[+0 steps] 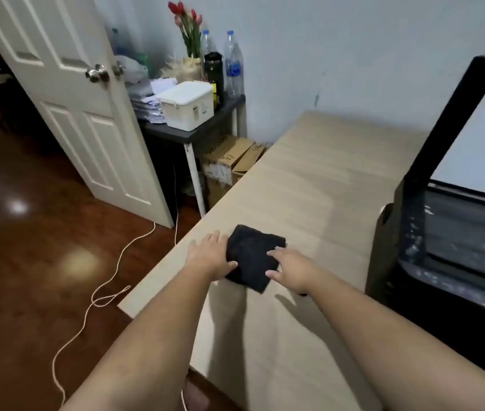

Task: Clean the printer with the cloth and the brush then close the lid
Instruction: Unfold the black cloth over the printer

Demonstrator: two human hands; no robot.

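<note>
On the pale wooden table point(324, 173), left hand point(210, 253) and right hand point(291, 269) rest flat, fingers straight, at 9 and 4 o'clock of the folded black cloth point(253, 253); pickup looks the step, next needing a grip, then the black open-lidded printer point(458, 232) at 3 o'clock.

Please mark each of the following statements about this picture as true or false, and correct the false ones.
1. The lid of the printer is up. True.
2. The left hand and the right hand both touch the cloth. True.
3. The cloth lies on the printer. False: it lies on the table.
4. The cloth is white. False: it is black.
5. The door is closed. False: it stands open.
</note>
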